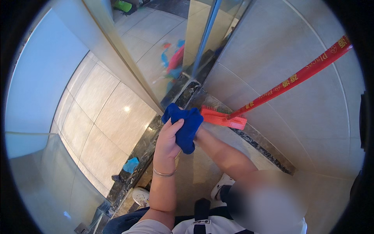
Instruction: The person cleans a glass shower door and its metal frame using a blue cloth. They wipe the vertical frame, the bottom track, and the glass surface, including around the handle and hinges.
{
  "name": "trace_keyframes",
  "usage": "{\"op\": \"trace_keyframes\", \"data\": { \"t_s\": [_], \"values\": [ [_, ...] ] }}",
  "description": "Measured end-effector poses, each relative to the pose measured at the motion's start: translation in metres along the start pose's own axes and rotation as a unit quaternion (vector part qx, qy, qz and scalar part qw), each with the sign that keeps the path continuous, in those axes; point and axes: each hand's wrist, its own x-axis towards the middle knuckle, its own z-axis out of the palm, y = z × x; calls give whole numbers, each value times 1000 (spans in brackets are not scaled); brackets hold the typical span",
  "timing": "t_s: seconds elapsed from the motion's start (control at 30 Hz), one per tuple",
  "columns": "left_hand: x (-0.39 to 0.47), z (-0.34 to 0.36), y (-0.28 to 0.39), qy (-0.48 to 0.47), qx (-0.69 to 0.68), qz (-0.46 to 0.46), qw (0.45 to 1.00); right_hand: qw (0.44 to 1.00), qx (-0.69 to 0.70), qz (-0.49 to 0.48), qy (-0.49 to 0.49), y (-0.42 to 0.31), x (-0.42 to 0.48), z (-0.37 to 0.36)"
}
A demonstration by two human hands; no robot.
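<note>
A blue cloth (187, 125) is bunched up in front of me, near the frame of a glass shower partition. My left hand (169, 140) grips it from the left, thumb pressed across its upper side, with a metal bangle (164, 173) around the wrist. From the lower right my right forearm (225, 155) reaches up to the cloth. The cloth covers most of my right hand (180, 108), so its fingers cannot be made out. Just right of the cloth rests the red head (223, 117) of a broom, whose red handle (292, 80) slants up to the right.
Glass panels (146, 52) rise ahead, joining a metal post (206, 38) beside the tiled wall (268, 52). A dark stone sill (143, 149) runs diagonally on the left, with a light-blue cloth (131, 165) on it. My white clogs (140, 196) stand on the floor.
</note>
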Motion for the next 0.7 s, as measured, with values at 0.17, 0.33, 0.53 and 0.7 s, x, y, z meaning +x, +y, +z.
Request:
{"op": "trace_keyframes", "data": {
  "t_s": [0.17, 0.33, 0.53, 0.7],
  "values": [
    [2, 0, 5, 73, -26, 53, 996, 970, 102, 51, 213, -30, 15, -17],
    [20, -26, -9, 202, -49, 73, 975, 761, -479, -185, 396, -32, 42, -53],
    [34, -64, -30, 256, -75, 92, 959, 645, -732, -89, 200, 31, 14, -22],
    [39, -80, -31, 267, -103, 113, 952, 678, -697, -89, 216, 44, 6, -8]
  ]
}}
